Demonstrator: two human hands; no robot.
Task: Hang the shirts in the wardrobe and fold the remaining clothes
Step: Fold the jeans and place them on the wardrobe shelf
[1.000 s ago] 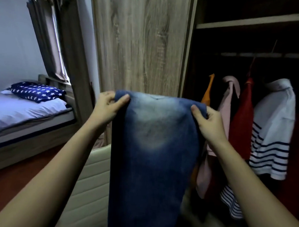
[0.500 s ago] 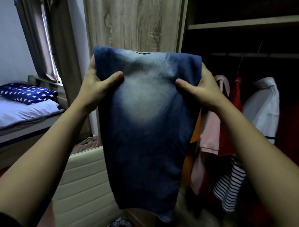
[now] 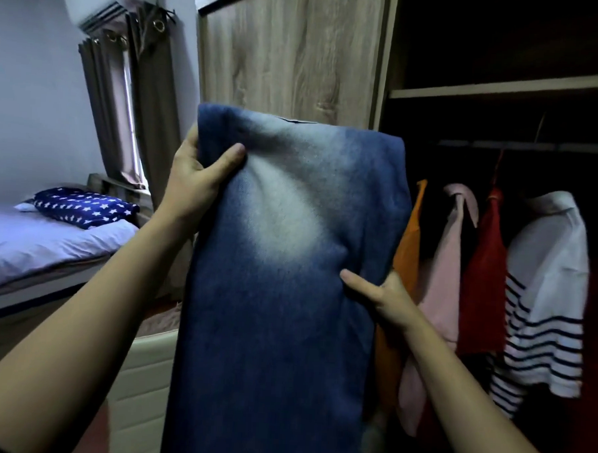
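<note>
Before the open wardrobe (image 3: 502, 87), faded blue jeans (image 3: 281, 294) held upright.
Left hand (image 3: 193, 187) grips their top left corner, thumb across the front; right hand (image 3: 390, 298) pinches the right edge lower down (hung shirts (image 3: 545, 271) just behind).

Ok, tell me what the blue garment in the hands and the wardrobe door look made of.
The blue garment looks like denim: matte, fine woven grain, with a faded pale patch. The wardrobe door shows matte grey-brown wood grain with knots, possibly laminate rather than solid wood.
</note>
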